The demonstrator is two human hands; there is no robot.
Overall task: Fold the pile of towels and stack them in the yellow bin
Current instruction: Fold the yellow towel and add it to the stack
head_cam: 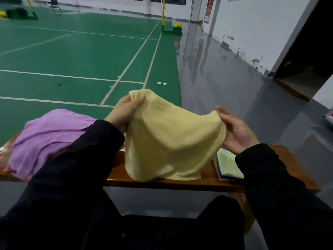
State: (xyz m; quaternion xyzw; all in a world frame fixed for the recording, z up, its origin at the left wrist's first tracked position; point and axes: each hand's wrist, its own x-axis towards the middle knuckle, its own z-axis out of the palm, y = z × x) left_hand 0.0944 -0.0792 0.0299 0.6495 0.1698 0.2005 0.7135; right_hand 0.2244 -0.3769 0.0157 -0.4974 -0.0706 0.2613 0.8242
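Yellow towel (171, 141) looks soft, light, floppy. Our left hand (124, 112) pinches one corner; right hand (236, 130) grip loose on the other.

purple towel pile (45, 139): near side hidden by left sleeve. green folded cloth (228, 164): mostly covered by yellow towel (171, 141) and right sleeve. surface (162, 182): left end cut off.

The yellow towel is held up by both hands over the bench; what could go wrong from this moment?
1. The right hand seems to hold the yellow towel only at its fingertips, so that corner might slip.
2. The towel's lower edge drapes at the front edge of the bench and could slide off toward the floor.
3. The left hand works close to the purple towel and might drag it.
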